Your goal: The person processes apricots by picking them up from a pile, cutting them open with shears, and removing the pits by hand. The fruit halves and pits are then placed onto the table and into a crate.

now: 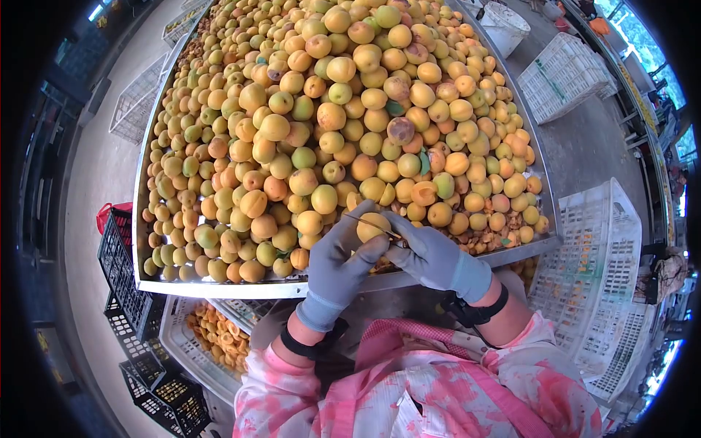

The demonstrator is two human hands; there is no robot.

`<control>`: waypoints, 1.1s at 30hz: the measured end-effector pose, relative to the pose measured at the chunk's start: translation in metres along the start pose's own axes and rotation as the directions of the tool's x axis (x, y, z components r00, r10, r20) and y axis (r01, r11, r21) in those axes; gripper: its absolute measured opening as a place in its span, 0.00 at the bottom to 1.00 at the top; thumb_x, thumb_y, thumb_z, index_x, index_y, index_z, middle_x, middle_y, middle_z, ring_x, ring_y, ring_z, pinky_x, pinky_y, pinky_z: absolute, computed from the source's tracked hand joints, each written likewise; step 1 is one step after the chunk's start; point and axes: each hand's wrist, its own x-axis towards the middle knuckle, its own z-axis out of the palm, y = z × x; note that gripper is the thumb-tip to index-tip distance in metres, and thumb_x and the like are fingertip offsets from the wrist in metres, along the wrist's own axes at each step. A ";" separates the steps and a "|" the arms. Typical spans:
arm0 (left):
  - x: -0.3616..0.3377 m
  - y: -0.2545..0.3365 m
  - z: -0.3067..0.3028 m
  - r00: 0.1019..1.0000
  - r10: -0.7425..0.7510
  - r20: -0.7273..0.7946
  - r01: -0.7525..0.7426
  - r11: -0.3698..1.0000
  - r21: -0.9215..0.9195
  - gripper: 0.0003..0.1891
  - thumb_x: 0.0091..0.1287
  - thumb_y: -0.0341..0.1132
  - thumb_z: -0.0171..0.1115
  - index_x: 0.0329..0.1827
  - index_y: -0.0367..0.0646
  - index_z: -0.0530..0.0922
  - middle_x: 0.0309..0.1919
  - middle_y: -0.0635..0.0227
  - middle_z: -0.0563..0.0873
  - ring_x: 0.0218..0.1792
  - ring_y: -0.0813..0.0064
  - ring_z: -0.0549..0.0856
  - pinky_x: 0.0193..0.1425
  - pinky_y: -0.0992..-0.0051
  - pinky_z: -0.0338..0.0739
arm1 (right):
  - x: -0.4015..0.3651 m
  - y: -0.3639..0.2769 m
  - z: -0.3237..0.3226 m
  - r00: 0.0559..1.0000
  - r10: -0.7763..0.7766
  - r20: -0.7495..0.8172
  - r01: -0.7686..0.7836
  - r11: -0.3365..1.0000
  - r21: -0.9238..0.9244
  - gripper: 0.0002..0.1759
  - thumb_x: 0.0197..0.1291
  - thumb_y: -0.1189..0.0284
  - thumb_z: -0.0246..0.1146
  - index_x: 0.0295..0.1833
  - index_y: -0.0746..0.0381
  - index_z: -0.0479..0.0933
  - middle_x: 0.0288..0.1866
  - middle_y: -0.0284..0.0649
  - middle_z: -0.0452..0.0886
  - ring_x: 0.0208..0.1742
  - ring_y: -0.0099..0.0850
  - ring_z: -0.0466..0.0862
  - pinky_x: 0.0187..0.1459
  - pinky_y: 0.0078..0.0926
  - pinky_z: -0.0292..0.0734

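Observation:
My left hand [342,261], in a grey glove, is closed around a yellow apricot [372,227] at the near edge of the metal table. Gloved the same way, my right hand [432,257] grips a small knife [371,223], its thin blade lying across the apricot. Most of the knife's handle is hidden by my fingers. Just beyond my hands rises a large heap of apricots [331,117], yellow, orange and greenish, some with brown spots. A cut-open apricot [423,193] shows on the heap's near side.
Below the table's near edge [292,290], a white crate [175,328] holds apricot halves [219,332]. Black crates [125,266] are stacked at left. White crates [595,255] stand at right, with another white crate [558,80] and a white bucket [504,28] farther back.

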 end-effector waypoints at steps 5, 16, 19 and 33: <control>-0.002 0.000 0.002 0.997 -0.074 0.019 0.076 0.990 -0.117 0.29 0.67 0.31 0.64 0.69 0.32 0.65 0.52 0.66 0.81 0.49 0.81 0.80 0.55 0.80 0.75 | 0.000 0.002 0.002 1.000 0.003 0.002 -0.003 1.000 -0.025 0.33 0.69 0.55 0.54 0.72 0.62 0.57 0.29 0.53 0.80 0.31 0.49 0.83 0.31 0.40 0.75; 0.001 0.000 -0.003 0.999 -0.013 0.036 0.014 0.999 -0.030 0.30 0.66 0.33 0.65 0.69 0.34 0.65 0.54 0.66 0.80 0.51 0.79 0.80 0.57 0.79 0.74 | 0.003 0.000 -0.001 1.000 0.017 0.005 -0.017 0.998 0.057 0.34 0.70 0.53 0.51 0.72 0.62 0.57 0.26 0.52 0.79 0.31 0.49 0.83 0.31 0.40 0.74; 0.002 0.000 -0.007 0.998 0.009 0.064 -0.014 0.997 0.078 0.30 0.66 0.33 0.65 0.70 0.34 0.65 0.53 0.67 0.80 0.50 0.79 0.80 0.56 0.79 0.75 | 0.004 0.004 -0.002 0.998 0.038 0.053 -0.038 0.999 0.005 0.33 0.71 0.53 0.49 0.73 0.63 0.57 0.24 0.51 0.78 0.29 0.47 0.83 0.31 0.39 0.73; 0.000 0.002 -0.003 1.000 -0.021 -0.012 0.020 0.997 -0.077 0.29 0.67 0.31 0.64 0.69 0.32 0.64 0.49 0.68 0.82 0.48 0.81 0.80 0.52 0.81 0.77 | 0.005 0.001 0.000 0.998 0.046 0.043 -0.046 0.999 -0.004 0.34 0.71 0.51 0.48 0.72 0.62 0.58 0.27 0.52 0.79 0.31 0.47 0.83 0.34 0.39 0.74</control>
